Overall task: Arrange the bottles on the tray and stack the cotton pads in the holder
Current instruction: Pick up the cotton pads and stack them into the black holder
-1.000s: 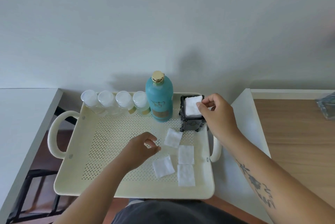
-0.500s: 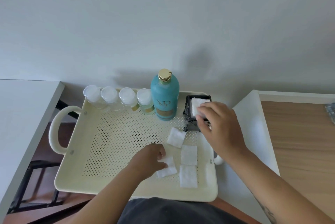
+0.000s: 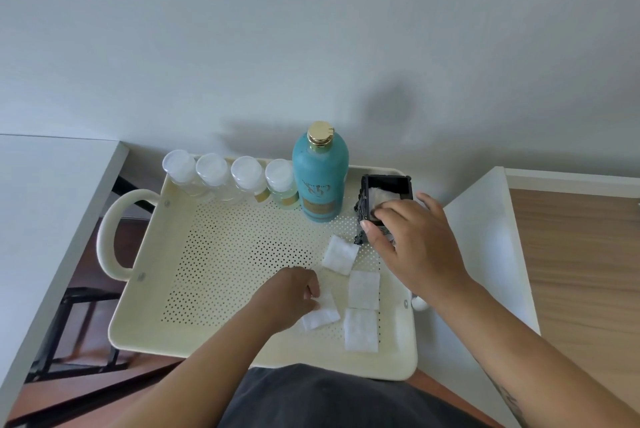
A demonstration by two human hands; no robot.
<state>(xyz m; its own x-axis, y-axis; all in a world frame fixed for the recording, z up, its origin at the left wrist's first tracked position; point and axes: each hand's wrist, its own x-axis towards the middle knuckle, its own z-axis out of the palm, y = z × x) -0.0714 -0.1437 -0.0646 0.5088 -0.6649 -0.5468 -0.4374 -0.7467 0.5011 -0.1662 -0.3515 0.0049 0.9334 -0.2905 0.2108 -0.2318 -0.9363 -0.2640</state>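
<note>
A cream perforated tray (image 3: pixel 145 334) holds a back row of several small clear bottles (image 3: pixel 211 173) with white caps, then a tall teal bottle (image 3: pixel 320 181) with a gold cap. At the back right corner stands a black holder (image 3: pixel 384 181) with white cotton pads (image 3: pixel 379 195) inside. My right hand (image 3: pixel 419 247) hovers over the holder's front, fingertips pressing on the top pad and thumb against the holder's front. My left hand (image 3: pixel 287 292) pinches the corner of a loose cotton pad (image 3: pixel 323 315) lying on the tray. Three more pads (image 3: pixel 363 289) lie to its right.
A white table (image 3: pixel 45 202) borders the tray's left handle. A white panel (image 3: pixel 485 237) and a wooden surface (image 3: pixel 571 254) lie to the right. The wall rises close behind the bottles. My dark-clothed lap (image 3: pixel 329 396) is under the tray's near edge.
My right hand has pushed the pad from the holder's top down into it. My left hand moved toward me to the nearest loose pad and took hold of its corner.
</note>
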